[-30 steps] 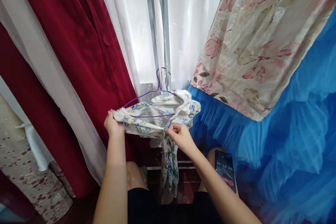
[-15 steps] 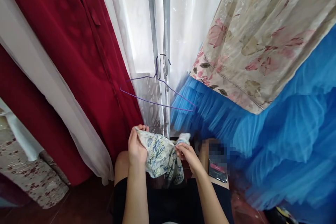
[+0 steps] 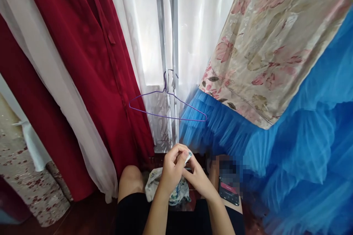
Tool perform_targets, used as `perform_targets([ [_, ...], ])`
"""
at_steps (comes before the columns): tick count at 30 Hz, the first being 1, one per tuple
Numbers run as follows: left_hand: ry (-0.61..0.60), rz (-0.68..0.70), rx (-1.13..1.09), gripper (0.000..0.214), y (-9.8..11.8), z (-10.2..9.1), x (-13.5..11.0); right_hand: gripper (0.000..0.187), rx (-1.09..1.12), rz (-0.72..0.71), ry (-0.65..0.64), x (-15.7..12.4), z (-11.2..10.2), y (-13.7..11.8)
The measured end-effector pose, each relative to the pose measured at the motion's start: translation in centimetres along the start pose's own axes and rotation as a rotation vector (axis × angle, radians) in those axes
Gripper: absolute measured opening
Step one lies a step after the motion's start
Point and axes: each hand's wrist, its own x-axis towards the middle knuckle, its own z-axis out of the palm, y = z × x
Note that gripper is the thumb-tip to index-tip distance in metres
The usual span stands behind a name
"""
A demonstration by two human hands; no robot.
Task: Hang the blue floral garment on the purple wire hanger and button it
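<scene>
1. Blue ruffled tulle [image 3: 300,158], well right of R hand [image 3: 196,176]; deep-red draped cloth [image 3: 88,62], up & left of L hand [image 3: 174,164].
2. White fabric garment w/ blue-green floral print [image 3: 178,194]: bunched below both hands, scrap showing btwn them.
3. Thin purple wire hanger [image 3: 160,115], above hands, bare: garment's off it.
4. L hand pinches the scrap; R hand's fingers curl against it, exact grip hidden. Vs. 0.5 s ago: hands now together, cloth no longer spread btwn them, so prob. working one small bit.
5. Slim black phone [image 3: 229,190], right of R hand.
</scene>
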Motion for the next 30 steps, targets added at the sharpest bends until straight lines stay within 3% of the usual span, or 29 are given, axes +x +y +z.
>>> perform_targets([
  [4,-0.030,-0.055,0.048,0.022,-0.4,0.1,-0.3,0.032,-0.116,0.075,-0.108,-1.0,-1.5,-0.7],
  [8,-0.201,-0.186,0.035,0.034,-0.6,0.2,-1.1,0.037,-0.258,0.224,-0.208,-2.4,-4.4,-3.0],
  [11,-0.300,-0.254,-0.117,0.028,-1.1,1.0,-1.7,0.036,-0.272,0.163,-0.055,-2.8,-5.6,-4.2],
  [14,-0.398,-0.293,-0.101,0.041,-2.3,1.6,-2.0,0.035,-0.246,0.094,0.173,-2.9,-6.0,-4.3],
  [16,-0.436,-0.321,0.017,0.039,-3.4,0.9,-2.2,0.035,-0.260,0.081,0.292,-3.0,-6.8,-4.4],
  [19,-0.504,-0.367,0.200,0.033,-4.8,-1.7,-2.8,0.033,-0.346,0.022,0.380,-1.8,-9.5,-5.3],
  [22,-0.554,-0.380,0.346,0.032,-5.0,-4.7,-2.9,0.034,-0.484,-0.110,0.392,2.4,-13.1,-7.0],
  [25,-0.534,-0.329,0.384,0.034,-3.5,-5.9,-1.9,0.043,-0.545,-0.214,0.341,9.8,-15.7,-8.6],
  [28,-0.433,-0.253,0.312,0.039,-1.5,-5.7,-0.3,0.049,-0.497,-0.198,0.207,17.4,-15.7,-9.6],
  [30,-0.377,-0.249,0.226,0.040,-0.4,-5.6,0.6,0.052,-0.450,-0.072,0.105,21.2,-14.5,-10.1],
])
